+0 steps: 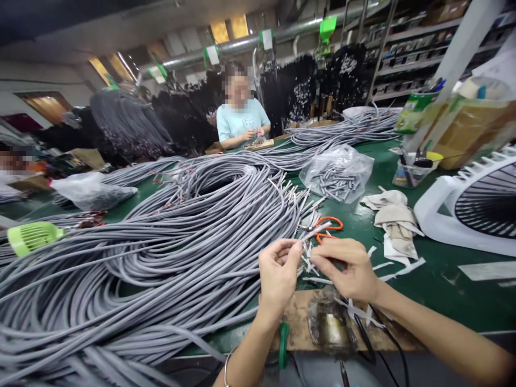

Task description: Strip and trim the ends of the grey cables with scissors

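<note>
Closest to my camera, on the near side of the orange-handled scissors [341, 222], I have a wooden board [298, 336] bearing a grimy metal block [334, 327]. Past it, just short of the scissors, my left hand [280, 271] has thumb and forefinger pinched on a pale strand [322, 230], which slants from the fingertips toward the orange handles. My right hand [349, 266], also just short of the scissors, has its thumb and forefinger bent close together; I cannot tell whether anything is gripped between them. Left of the scissors spreads a large heap of grey cables [242, 242], pale cut ends lying near the handles. Well to the left of the scissors, a whitish plastic bag [83, 185] has dark contents that I can't make out. Beyond the scissors, a clear bag [362, 161] holds short grey pieces [336, 183]. Beyond the scissors and to their right, a clear tub [411, 177] holds dark-handled tools, and behind it a green can [411, 110] holds pens. Farthest off, beyond the scissors and to their left, a co-worker [244, 118] sits in a light blue shirt.
</note>
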Demonstrator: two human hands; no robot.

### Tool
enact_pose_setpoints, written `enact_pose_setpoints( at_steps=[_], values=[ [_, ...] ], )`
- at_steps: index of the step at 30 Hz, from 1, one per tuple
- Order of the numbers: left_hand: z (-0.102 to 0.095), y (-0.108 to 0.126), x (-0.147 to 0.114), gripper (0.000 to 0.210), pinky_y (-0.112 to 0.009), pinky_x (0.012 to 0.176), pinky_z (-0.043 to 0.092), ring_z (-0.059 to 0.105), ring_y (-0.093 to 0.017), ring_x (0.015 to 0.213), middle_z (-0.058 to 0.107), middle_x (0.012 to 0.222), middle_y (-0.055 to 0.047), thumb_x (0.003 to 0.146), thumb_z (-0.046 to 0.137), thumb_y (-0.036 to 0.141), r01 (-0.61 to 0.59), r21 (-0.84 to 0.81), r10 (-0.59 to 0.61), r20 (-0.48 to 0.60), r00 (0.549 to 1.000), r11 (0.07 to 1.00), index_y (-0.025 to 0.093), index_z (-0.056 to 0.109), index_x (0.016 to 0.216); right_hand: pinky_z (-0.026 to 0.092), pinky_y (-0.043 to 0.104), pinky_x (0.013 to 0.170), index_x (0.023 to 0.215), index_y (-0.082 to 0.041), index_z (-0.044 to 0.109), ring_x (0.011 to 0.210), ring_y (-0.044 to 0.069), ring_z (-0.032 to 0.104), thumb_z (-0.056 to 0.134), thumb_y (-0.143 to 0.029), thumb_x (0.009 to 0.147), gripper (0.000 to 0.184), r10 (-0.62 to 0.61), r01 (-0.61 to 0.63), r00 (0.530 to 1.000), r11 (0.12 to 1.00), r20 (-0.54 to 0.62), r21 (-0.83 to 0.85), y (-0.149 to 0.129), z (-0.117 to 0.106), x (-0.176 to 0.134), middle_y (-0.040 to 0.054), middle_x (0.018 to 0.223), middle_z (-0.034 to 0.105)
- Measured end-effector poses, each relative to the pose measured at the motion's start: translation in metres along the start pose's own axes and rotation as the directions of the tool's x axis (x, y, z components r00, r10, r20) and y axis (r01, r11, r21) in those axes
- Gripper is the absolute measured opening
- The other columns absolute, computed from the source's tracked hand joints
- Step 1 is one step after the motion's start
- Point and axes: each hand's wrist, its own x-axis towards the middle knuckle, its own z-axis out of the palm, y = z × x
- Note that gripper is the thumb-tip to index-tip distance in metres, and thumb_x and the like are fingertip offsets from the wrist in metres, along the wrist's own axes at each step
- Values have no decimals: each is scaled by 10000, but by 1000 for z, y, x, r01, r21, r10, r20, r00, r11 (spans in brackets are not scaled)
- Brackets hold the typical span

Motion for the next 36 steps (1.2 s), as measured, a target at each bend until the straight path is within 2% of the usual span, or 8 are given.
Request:
enact_pose_setpoints(
  at_steps=[4,6,8,11,18,23,29,36],
  values=[
    [-7,1,11,201,-148,356,169,234,-17,388,332,506,81,737,593,310,-33,-105,15,-169,986,994,129,521,685,337,225,460,636,-179,580,444,86,430,486,-201,829,216,-213,209,977,974,34,86,-9,5,-3,-19,482,500],
    [-5,1,9,205,-151,388,233,302,-28,425,393,545,56,766,566,323,-55,-30,53,-81,995,998,119,557,749,305,206,422,648,-170,562,419,69,368,555,-233,796,161,83,-80,990,996,-117,30,-5,7,-3,-44,475,433],
    [0,0,4,211,-160,420,278,349,-43,455,436,578,41,795,532,311,-68,29,68,11,998,997,121,583,869,240,187,371,700,-164,560,399,52,275,656,-310,712,176,374,-377,898,926,-232,37,2,8,-2,-81,467,331],
    [5,-3,-5,238,-165,449,315,391,-55,469,463,594,46,798,525,253,-102,80,94,92,991,992,153,554,1012,216,173,355,760,-145,592,409,45,243,675,-377,672,261,522,-522,828,851,-204,60,10,10,-1,-85,480,297],
    [3,-5,-3,205,-230,635,437,570,-141,675,614,727,-47,792,548,322,-189,431,172,77,982,883,132,613,833,251,184,365,693,-139,605,382,50,292,555,-237,788,146,362,-361,917,932,-170,39,4,8,-4,-60,452,400],
    [-5,-4,3,290,-187,450,305,367,-74,468,442,536,27,817,497,386,-117,354,118,20,993,928,132,578,702,359,210,459,738,-183,602,412,77,458,542,-184,788,79,-188,188,982,981,-11,-50,-11,2,-11,-37,468,522],
    [-8,1,0,320,-188,405,189,203,-54,440,281,503,61,823,490,409,-80,234,59,95,994,969,130,547,675,406,225,565,796,-178,601,563,106,538,473,-235,854,152,230,-285,950,914,-210,-290,4,-1,-10,8,650,598],
    [-3,2,-5,276,-183,407,244,283,-60,455,404,544,28,794,536,378,-125,286,102,96,990,950,120,608,729,374,229,575,741,-154,608,588,112,517,467,-212,862,195,220,-258,964,906,-147,-335,10,2,-9,22,645,576]
  ],
)
